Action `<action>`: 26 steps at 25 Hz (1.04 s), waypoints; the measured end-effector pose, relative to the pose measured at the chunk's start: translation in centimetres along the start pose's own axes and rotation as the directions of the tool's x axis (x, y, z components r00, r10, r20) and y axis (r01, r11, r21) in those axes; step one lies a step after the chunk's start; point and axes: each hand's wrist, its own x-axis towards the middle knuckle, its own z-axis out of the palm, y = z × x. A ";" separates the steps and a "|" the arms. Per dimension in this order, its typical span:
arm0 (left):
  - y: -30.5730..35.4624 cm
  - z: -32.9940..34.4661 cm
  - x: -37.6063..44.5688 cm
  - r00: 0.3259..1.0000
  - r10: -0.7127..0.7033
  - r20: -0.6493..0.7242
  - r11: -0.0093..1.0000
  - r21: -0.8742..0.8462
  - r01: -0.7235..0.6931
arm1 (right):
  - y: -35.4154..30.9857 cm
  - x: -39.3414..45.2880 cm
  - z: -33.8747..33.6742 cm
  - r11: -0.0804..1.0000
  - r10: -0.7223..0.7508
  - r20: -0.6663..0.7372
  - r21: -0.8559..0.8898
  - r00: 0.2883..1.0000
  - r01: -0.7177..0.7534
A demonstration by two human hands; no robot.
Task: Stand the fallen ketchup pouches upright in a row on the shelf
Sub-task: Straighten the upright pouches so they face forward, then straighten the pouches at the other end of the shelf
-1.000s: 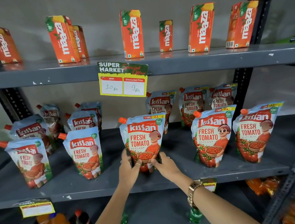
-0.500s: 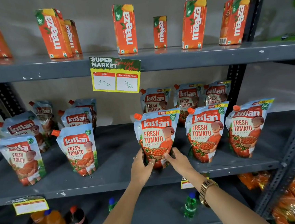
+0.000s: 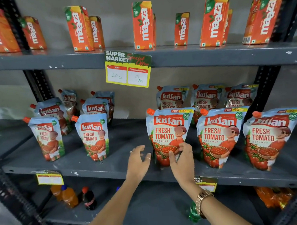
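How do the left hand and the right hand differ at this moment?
The left hand hangs open beside the front ketchup pouch, apart from it; the right hand has fingers on its lower front. The right wrist wears a gold watch; the left wrist is bare. Both wear rings.

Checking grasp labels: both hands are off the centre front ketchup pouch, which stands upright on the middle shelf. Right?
Not quite. In the head view only the left hand is off; the right hand has fingers on the centre front ketchup pouch, upright on the middle shelf.
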 end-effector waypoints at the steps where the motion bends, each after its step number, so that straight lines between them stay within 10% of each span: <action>1: -0.5 -0.7 0.0 0.999 -0.001 -0.035 1.000 0.014 0.002 | -0.3 -0.2 0.4 0.999 -0.044 0.017 0.005 0.999 0.044; 7: -2.9 -6.9 1.5 0.956 -0.056 -0.287 0.998 -0.044 0.045 | -3.1 -1.0 4.4 0.982 -0.186 0.253 0.085 0.949 0.170; 12: -5.2 -12.0 2.9 0.913 -0.137 -0.385 0.990 -0.026 0.137 | -5.2 -0.9 9.1 0.995 -0.028 0.421 0.102 0.907 -0.017; 26: -11.2 -17.7 7.4 0.982 -0.170 0.082 0.970 -0.162 0.181 | -11.8 -2.0 20.3 0.945 0.214 0.618 0.065 0.757 -0.320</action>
